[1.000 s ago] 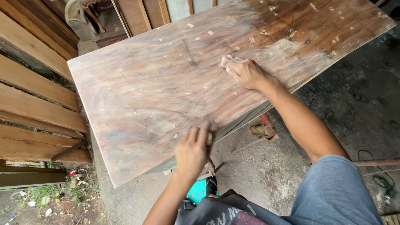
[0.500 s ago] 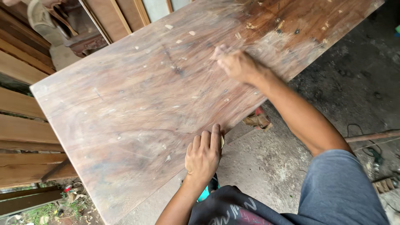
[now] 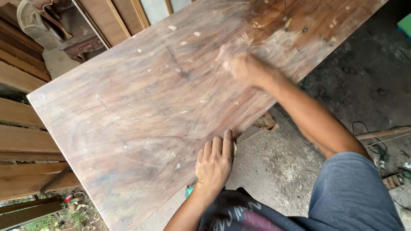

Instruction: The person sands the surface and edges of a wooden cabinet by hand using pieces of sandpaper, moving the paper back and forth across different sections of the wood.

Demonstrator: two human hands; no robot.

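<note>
The wide wooden board (image 3: 141,115) lies flat in front of the person; left hand (image 3: 215,161) rests fingers together on its near edge, right hand (image 3: 240,66) is mid-board and motion-blurred, finger state unreadable. Risk: the left hand sits right at the edge and could slip off, or catch splinters. Open room on the concrete floor (image 3: 274,171) to the right; stacked planks (image 3: 21,124) crowd the left.
</note>
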